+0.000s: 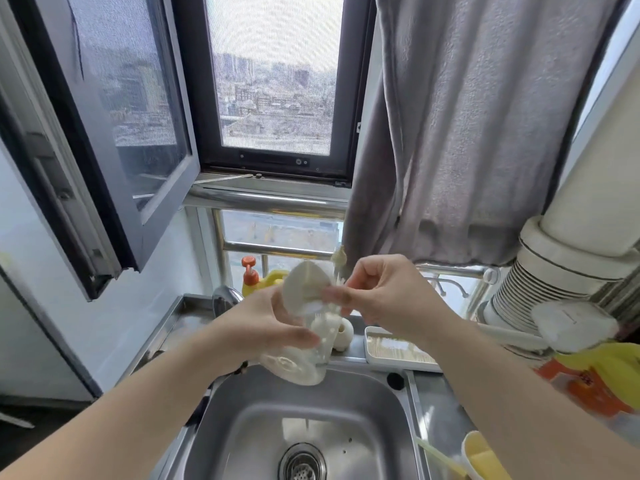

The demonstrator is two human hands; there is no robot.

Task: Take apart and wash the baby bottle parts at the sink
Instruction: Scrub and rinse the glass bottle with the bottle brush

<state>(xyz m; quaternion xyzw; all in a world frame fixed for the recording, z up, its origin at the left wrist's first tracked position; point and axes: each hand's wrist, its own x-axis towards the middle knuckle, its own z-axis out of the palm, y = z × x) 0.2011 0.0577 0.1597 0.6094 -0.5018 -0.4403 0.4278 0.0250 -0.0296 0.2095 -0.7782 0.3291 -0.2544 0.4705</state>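
Bottle [298, 355] of clear plastic is held tilted above the back edge of the steel sink [377, 410], its base low toward the basin and its neck up toward the window. Left hand [273, 327] grips the bottle round its middle, fingers wrapped over the front. Right hand [377, 292] pinches something small and pale at the bottle's top, thumb and fingertips closed together; motion blur hides exactly what part it is. A cream dome-shaped cap [304, 282] shows just above the left hand, touching the spot where the right fingers meet.

Behind the bottle, on the sink's back ledge, sits a small round white piece [344, 336], and beside it to the right a white tray [398, 351]. A yellow pump bottle with an orange top [254, 278] stands at the back near the window rail. The drain strainer [301, 462] lies in the basin floor below. A grey towel [467, 133] hangs at the right of the window [273, 81], and a yellow cup [481, 455] stands on the counter at the lower right.
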